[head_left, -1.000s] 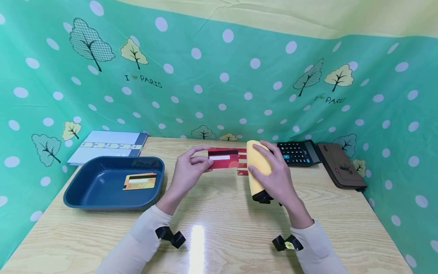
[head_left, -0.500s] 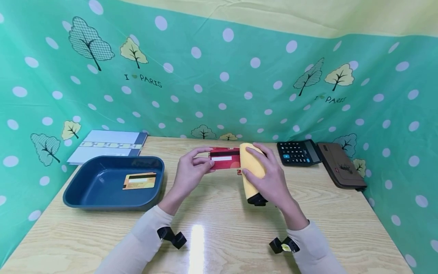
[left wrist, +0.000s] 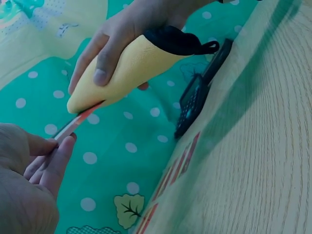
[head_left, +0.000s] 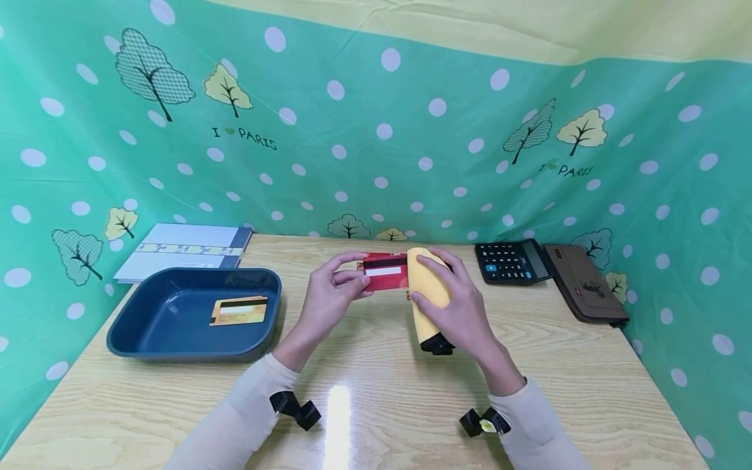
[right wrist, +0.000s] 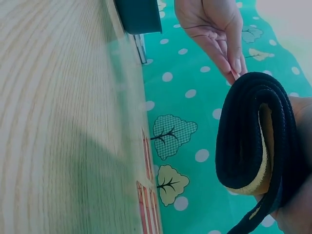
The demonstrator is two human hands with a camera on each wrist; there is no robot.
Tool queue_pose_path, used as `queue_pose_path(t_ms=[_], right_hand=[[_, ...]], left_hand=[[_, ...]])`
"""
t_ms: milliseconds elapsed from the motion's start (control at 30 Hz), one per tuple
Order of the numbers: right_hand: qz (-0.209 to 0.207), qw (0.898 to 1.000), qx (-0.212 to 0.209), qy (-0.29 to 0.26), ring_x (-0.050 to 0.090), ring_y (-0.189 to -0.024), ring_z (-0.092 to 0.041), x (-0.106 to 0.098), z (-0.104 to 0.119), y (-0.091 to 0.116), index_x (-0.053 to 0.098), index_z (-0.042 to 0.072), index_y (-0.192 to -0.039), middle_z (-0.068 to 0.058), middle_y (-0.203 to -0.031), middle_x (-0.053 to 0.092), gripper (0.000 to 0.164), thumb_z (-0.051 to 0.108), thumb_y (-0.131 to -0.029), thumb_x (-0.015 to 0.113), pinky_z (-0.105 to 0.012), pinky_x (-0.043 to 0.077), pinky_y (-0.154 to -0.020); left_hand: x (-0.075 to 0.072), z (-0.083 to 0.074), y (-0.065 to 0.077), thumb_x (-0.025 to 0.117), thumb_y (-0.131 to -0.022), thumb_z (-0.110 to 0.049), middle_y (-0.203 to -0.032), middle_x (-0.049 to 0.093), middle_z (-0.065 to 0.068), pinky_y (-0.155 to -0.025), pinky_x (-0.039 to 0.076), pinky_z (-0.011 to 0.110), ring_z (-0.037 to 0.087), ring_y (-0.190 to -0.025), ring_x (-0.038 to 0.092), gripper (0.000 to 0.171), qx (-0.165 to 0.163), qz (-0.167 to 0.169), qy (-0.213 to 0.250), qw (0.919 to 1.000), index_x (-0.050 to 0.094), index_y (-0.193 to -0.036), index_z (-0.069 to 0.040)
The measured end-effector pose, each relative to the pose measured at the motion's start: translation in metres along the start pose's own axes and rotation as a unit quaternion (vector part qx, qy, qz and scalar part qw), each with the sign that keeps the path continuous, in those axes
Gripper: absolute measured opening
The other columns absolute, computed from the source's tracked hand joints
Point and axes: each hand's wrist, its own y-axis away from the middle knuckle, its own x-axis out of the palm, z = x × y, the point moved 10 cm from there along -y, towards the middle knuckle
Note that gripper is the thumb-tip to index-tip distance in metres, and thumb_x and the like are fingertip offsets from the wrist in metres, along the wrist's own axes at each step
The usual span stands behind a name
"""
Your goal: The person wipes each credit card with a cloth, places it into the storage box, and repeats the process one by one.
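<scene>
My left hand (head_left: 331,290) pinches a red bank card (head_left: 386,274) by its left end, its black stripe and white strip facing up. My right hand (head_left: 458,297) grips a folded yellow cloth (head_left: 427,287) with black trim and a hanging loop, thumb on one side and fingers over the other. The cloth's folded edge meets the card, and the card's right end is hidden in it. Both are above the table in the left wrist view. Beneath them lie several red cards (left wrist: 183,158), mostly covered in the head view.
A dark blue tray (head_left: 135,339) at the left holds yellow cards (head_left: 239,311). Behind it lies a pale notebook (head_left: 182,245). A black calculator (head_left: 513,262) and a brown wallet (head_left: 587,284) lie at the back right. A green patterned curtain (head_left: 382,163) hangs behind the table.
My right hand has brought the cloth left and slightly down, over the card's right end. The left hand holds the card nearly still, shifted slightly right.
</scene>
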Motion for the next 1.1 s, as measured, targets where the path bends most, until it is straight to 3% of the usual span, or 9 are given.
queue_pose_path(t_ms=[367, 767, 1100], right_hand=[[0.014, 1.0, 0.002, 0.002, 0.061, -0.125, -0.028, 0.009, 0.003, 0.003, 0.061, 0.027, -0.144, -0.002, -0.156, 0.048, 0.063, 0.019, -0.086, 0.084, -0.03, 0.049, -0.072], [0.017, 1.0, -0.022, -0.004, 0.056, -0.136, -0.029, 0.017, 0.014, 0.007, 0.062, 0.025, -0.142, -0.003, -0.156, 0.049, 0.063, 0.017, -0.084, 0.085, -0.04, 0.055, -0.085], [0.03, 0.999, -0.041, -0.002, 0.064, -0.123, -0.027, 0.025, 0.024, 0.011, 0.062, 0.026, -0.143, -0.003, -0.156, 0.049, 0.064, 0.018, -0.084, 0.085, -0.026, 0.05, -0.073]], left_hand=[[0.009, -0.001, 0.003, 0.066, -0.096, 0.007, -0.112, 0.073, 0.031, -0.083, 0.067, 0.037, 0.019, -0.091, 0.078, 0.041, 0.0, 0.02, -0.008, 0.9998, 0.062, -0.135, -0.004], [0.016, 0.004, 0.007, 0.065, -0.096, 0.007, -0.113, 0.074, 0.028, -0.086, 0.066, 0.037, 0.021, -0.095, 0.078, 0.039, -0.01, 0.022, 0.009, 0.9997, 0.063, -0.133, -0.006], [0.023, 0.005, 0.01, 0.064, -0.096, 0.009, -0.111, 0.075, 0.027, -0.087, 0.066, 0.037, 0.019, -0.093, 0.078, 0.038, -0.004, 0.035, 0.02, 0.9992, 0.064, -0.132, -0.006]])
